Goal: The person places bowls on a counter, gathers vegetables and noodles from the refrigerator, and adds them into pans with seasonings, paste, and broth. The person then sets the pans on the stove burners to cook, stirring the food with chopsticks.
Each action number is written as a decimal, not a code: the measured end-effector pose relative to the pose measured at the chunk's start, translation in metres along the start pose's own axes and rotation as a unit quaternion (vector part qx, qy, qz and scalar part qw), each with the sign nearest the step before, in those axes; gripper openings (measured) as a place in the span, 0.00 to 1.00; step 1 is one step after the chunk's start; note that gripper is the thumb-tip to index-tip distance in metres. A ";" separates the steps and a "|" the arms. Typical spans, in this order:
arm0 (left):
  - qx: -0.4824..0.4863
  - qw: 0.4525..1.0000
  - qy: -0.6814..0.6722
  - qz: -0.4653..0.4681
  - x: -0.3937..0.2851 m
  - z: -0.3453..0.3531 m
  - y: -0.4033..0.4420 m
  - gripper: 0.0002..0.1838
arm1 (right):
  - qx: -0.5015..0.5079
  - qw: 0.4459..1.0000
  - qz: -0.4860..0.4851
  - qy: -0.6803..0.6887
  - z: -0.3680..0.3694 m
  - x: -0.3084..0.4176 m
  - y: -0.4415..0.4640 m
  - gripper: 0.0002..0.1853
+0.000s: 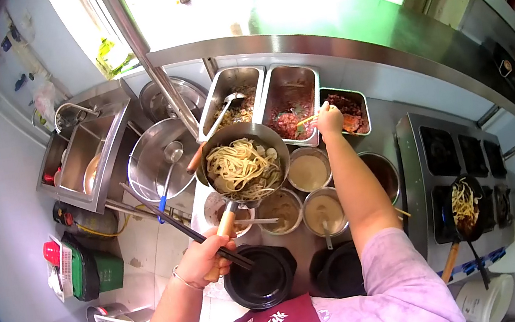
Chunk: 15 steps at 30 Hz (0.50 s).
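Note:
My left hand is closed round the wooden handle of a saucepan and also holds a pair of long dark chopsticks. Pale noodles lie in the pan. My right hand is closed on the end of a thin yellowish utensil, over the gap between a steel tray of reddish food and a smaller green-rimmed tray of dark red food. Whether the utensil touches the food cannot be made out.
Bowls of pale sauce stand below the trays, with black bowls nearest my body. A large pot with a ladle and a sink are at left. On the right stove, a black pan holds noodles. A steel shelf spans above.

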<state>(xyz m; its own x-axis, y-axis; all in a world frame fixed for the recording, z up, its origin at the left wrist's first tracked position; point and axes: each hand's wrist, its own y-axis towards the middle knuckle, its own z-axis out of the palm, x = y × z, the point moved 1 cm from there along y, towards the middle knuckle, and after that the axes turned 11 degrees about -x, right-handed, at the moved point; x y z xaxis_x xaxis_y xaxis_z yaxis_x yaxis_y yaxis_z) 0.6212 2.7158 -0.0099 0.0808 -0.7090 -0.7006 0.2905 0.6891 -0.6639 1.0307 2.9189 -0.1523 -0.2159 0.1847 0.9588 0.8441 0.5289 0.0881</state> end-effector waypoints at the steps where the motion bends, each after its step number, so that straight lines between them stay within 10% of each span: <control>1: 0.000 1.000 0.001 0.000 0.000 0.000 0.001 0.14 | -0.001 1.000 0.001 0.000 -0.002 0.004 -0.004 0.22; 15: 0.088 0.994 -0.064 -0.023 -0.036 0.039 0.034 0.14 | 0.016 0.994 -0.095 0.051 -0.034 0.080 -0.007 0.20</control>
<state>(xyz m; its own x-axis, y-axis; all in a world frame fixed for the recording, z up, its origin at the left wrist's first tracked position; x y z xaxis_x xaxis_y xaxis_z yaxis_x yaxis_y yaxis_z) 0.6655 2.7591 0.0032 0.1804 -0.7607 -0.6236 0.4578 0.6260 -0.6313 1.0244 2.9018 -0.0670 -0.3180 -0.0055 0.9481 0.7761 0.5728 0.2636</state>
